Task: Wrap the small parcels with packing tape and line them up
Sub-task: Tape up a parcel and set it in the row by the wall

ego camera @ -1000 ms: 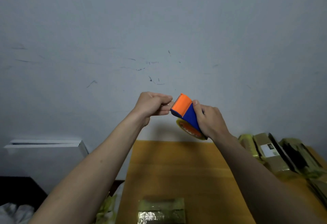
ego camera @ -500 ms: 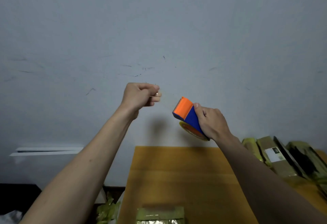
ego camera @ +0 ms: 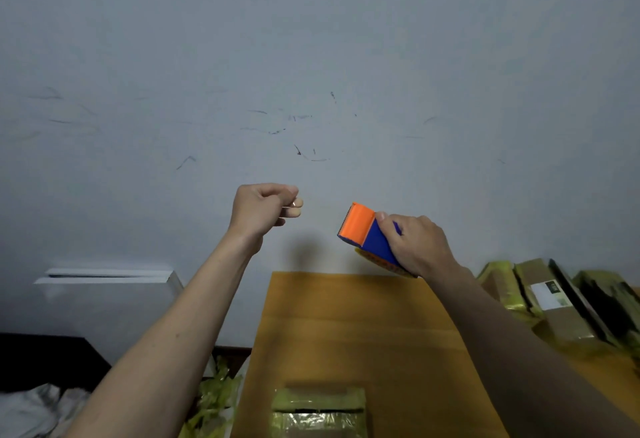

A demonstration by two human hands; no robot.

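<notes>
The left hand [ego camera: 263,210] is held up in front of the wall, its fingers curled and the thumb and forefinger pinched together at the tip. I think it pinches the free end of the packing tape, but the tape itself is too thin and clear to be seen between the hands. The right hand [ego camera: 417,245] grasps the tape dispenser [ego camera: 367,233], orange at the front and blue at the body, with its fingers wrapped round the body and the roll just showing below.

One second ago the two hands were touching at the mouth of the dispenser. Half a second ago they had come apart, and now the gap is wider, the left hand being more to the left and a little higher than the dispenser. My judgement is that a length of tape is being pulled out, so the wrapping of the next parcel is only being prepared.

That parcel [ego camera: 318,411], in yellow-green wrapping, lies on the brown surface [ego camera: 346,326] at the near edge, below and between the arms, and no hand touches it. At the right side a row of parcels [ego camera: 540,299] stands side by side along the surface, which looks like the finished line. A white box [ego camera: 104,285] stands at the left by the wall
</notes>
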